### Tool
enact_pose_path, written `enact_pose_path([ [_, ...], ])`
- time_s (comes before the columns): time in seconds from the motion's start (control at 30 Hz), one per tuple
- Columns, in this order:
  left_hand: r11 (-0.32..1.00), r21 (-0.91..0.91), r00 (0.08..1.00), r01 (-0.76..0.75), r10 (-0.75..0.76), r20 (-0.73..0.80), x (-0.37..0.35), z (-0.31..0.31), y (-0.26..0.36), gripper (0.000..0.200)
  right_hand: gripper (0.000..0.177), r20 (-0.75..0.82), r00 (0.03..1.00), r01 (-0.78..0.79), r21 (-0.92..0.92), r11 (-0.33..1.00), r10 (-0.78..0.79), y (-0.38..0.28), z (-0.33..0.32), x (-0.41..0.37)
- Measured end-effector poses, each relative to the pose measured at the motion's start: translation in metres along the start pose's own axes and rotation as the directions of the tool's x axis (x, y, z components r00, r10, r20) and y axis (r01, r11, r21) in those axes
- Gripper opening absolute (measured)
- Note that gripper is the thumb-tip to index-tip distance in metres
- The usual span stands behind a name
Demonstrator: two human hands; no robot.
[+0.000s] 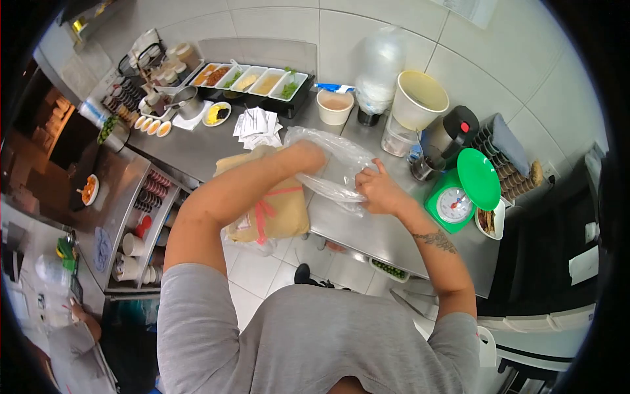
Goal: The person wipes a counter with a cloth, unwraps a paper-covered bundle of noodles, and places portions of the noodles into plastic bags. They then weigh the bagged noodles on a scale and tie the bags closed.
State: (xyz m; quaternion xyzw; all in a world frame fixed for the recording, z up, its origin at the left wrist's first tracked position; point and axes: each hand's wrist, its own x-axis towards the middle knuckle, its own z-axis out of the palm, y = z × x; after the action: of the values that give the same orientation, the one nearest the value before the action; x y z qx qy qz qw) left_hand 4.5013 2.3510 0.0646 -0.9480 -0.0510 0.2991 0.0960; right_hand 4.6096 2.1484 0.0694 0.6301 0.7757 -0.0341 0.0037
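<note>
A clear plastic bag [338, 167] is stretched out between my hands over the steel counter. My left hand [307, 156] is curled at the bag's left side, with plastic around it and its fingertips turned out of sight. On the right, my right hand [380, 189] pinches the bag's edge, thumb and fingers on the film. Beneath my left forearm a tan paper package [289, 209] with a pinkish-red ribbon sits at the counter's front edge, partly covered by the arm. White paper slips [257, 127] lie just beyond my left hand.
Behind stand a topping rack [298, 102], a paper tub [335, 108], wrapped cups [377, 72] and a cream bucket [421, 98]. A green scale [453, 205] and a dish of food [491, 220] are at the right. Lower left, another person's arm [85, 320] shows.
</note>
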Motion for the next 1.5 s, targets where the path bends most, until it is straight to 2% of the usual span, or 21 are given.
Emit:
enact_pose_path([
  [0.07, 0.999, 0.025, 0.997, -0.027, 0.028, -0.066, -0.001, 0.003, -0.009, 0.042, 0.017, -0.030, 1.000, -0.006, -0.040, 0.999, 0.005, 0.006, 0.005, 0.012],
  [0.17, 0.996, 0.020, 0.989, -0.087, 0.089, -0.119, 0.007, 0.005, -0.017, 0.038, 0.015, 0.013, 1.000, -0.023, -0.050, 0.998, 0.023, 0.005, -0.003, 0.027],
  [0.3, 0.984, -0.018, 0.967, -0.177, 0.170, -0.191, 0.027, 0.016, -0.026, 0.033, 0.014, 0.102, 0.994, -0.027, -0.169, 0.985, 0.045, 0.006, -0.005, 0.041],
  [0.4, 0.970, -0.213, 0.986, -0.114, 0.084, -0.145, 0.029, 0.006, -0.027, 0.025, 0.013, 0.108, 0.993, -0.027, -0.220, 0.975, 0.052, 0.011, -0.001, 0.047],
  [0.6, 0.954, -0.268, 0.978, -0.136, 0.086, -0.188, 0.039, 0.011, -0.023, 0.021, 0.014, 0.122, 0.987, -0.057, -0.324, 0.944, 0.101, 0.021, -0.003, 0.057],
  [0.7, 0.952, -0.278, 0.962, -0.130, 0.053, -0.267, 0.043, 0.018, -0.020, 0.019, 0.014, 0.107, 0.986, -0.082, -0.340, 0.937, 0.125, 0.026, -0.005, 0.058],
  [0.8, 0.942, -0.279, 0.948, -0.188, 0.100, -0.303, 0.054, 0.029, -0.024, 0.018, 0.013, 0.082, 0.990, -0.075, -0.357, 0.931, 0.111, 0.025, -0.004, 0.056],
  [0.9, 0.924, -0.369, 0.982, -0.099, 0.030, -0.189, 0.052, 0.022, -0.031, 0.018, 0.013, 0.055, 0.995, -0.059, -0.383, 0.922, 0.086, 0.027, 0.000, 0.057],
  [1.0, 0.898, -0.419, 0.957, -0.134, 0.008, -0.288, 0.049, 0.024, -0.038, 0.019, 0.012, 0.057, 0.995, -0.052, -0.413, 0.909, 0.082, 0.030, 0.003, 0.058],
  [1.1, 0.903, -0.401, 0.956, -0.153, 0.032, -0.293, 0.043, 0.025, -0.040, 0.018, 0.011, 0.057, 0.996, -0.038, -0.422, 0.906, 0.069, 0.031, 0.006, 0.060],
  [1.3, 0.865, -0.440, 0.891, -0.239, 0.015, -0.454, 0.043, 0.037, -0.044, 0.013, 0.010, 0.006, 0.999, -0.029, -0.402, 0.915, 0.034, 0.034, 0.015, 0.063],
  [1.4, 0.462, -0.808, 0.924, -0.366, 0.077, -0.375, 0.023, 0.017, -0.043, 0.011, 0.012, -0.014, 0.999, -0.035, -0.394, 0.919, 0.032, 0.036, 0.013, 0.061],
  [1.5, 0.168, -0.868, 0.883, -0.467, 0.026, -0.469, -0.014, 0.001, -0.037, 0.011, 0.018, -0.031, 0.999, -0.036, -0.387, 0.921, 0.026, 0.041, 0.013, 0.059],
])
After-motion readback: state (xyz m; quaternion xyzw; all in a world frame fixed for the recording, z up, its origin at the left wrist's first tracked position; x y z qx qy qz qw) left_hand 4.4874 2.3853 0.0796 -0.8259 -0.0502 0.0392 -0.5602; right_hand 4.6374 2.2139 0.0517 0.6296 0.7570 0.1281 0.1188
